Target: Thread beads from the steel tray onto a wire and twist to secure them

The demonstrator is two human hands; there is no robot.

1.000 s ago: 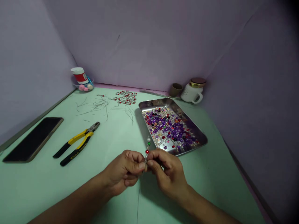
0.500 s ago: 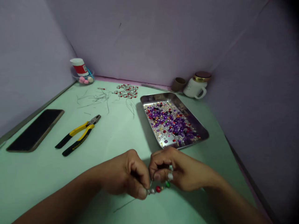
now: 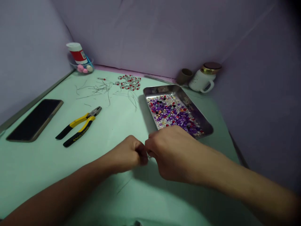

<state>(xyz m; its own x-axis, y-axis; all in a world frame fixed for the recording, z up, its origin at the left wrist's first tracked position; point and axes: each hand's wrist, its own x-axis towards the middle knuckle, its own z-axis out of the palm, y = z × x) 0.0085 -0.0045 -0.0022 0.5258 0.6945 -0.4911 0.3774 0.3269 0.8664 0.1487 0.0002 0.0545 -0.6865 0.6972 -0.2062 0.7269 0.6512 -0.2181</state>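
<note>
My left hand point(image 3: 130, 153) and my right hand point(image 3: 175, 153) are both closed, with their fingertips meeting in front of the metal tray. Between them they hold a beaded wire point(image 3: 149, 156); only a small shiny bit shows, and its other beads are hidden behind my right hand. Below my left hand a thin wire end point(image 3: 124, 186) trails down to the left. The tray point(image 3: 199, 117) holds loose purple, clear, red and black beads point(image 3: 174, 117), and my right hand covers its near edge from view.
Yellow-and-black pliers point(image 3: 82, 125) and a phone point(image 3: 35, 121) lie on the left. Behind them are loose wire pieces point(image 3: 101, 89) and a linked red-and-silver bead piece point(image 3: 129, 82). A bowl with a tub point(image 3: 77, 54) stands back left; a brown cup point(image 3: 184, 76) and lidded mug point(image 3: 201, 80) back right.
My right hand has turned over, its back now facing up, and the coloured beads have gone out of sight. Both hands appear higher in view. The view has tilted slightly.
</note>
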